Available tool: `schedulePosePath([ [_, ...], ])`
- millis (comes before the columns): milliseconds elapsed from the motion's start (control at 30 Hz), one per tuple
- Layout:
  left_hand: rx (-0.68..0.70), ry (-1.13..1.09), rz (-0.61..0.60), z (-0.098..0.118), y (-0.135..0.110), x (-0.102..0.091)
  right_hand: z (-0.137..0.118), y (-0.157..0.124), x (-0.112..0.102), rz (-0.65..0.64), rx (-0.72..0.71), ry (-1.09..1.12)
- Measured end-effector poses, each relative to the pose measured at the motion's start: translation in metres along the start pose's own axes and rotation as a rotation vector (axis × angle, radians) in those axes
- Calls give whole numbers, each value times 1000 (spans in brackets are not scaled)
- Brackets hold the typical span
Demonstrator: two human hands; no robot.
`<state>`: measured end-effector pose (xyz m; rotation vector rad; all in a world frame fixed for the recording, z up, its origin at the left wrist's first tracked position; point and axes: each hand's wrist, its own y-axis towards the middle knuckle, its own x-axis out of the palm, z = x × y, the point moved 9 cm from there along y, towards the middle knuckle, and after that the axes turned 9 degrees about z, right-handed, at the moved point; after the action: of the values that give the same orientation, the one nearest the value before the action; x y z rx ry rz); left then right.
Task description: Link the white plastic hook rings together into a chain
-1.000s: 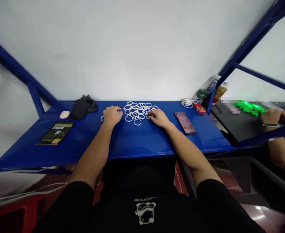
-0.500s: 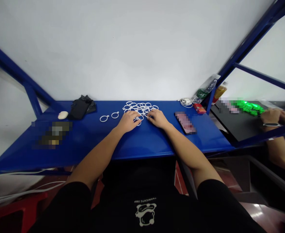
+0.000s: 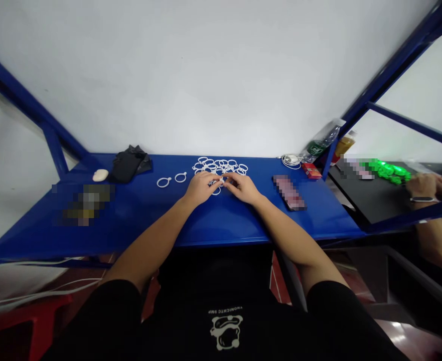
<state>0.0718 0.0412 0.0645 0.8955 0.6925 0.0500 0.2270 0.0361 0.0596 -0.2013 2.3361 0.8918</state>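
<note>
Between my two hands is a white plastic ring (image 3: 216, 191), its small tab end hidden among the fingers. My left hand (image 3: 201, 187) is closed in a pinch on this ring. My right hand (image 3: 245, 187) has thumb and forefinger pressed together at the same spot, its fingertips meeting those of the left; a small white piece shows there, too small to name. Just behind the hands lies a heap of similar white rings (image 3: 221, 164). Apart from it, to the left, two single rings rest on the blue table (image 3: 221, 225).
At left are a black pouch-like item (image 3: 126, 165), a pale oval object (image 3: 100, 175) and a blurred item. At right lie a phone (image 3: 289, 192), a white cable (image 3: 291, 160), a red box (image 3: 311, 171) and a bottle (image 3: 320, 143). A co-worker's hands (image 3: 426, 185) are near green glowing items (image 3: 390, 171).
My right hand has moved left from the edge of the heap, and its fingertips now meet those of my left hand at the ring. The view has shifted slightly.
</note>
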Motion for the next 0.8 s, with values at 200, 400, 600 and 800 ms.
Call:
schedulePosePath([
  [200,56,-18,-22,3,-1,2,2,-1,1,28,38,79],
  [400,95,-33,-130,9,-2,8,21,-2,16,-21,278,465],
  [600,76,-25,-157,11,0,8,26,0,23,1,357,629],
  [800,96,-17,-181,16,4,10,37,1,23,50,380,512],
])
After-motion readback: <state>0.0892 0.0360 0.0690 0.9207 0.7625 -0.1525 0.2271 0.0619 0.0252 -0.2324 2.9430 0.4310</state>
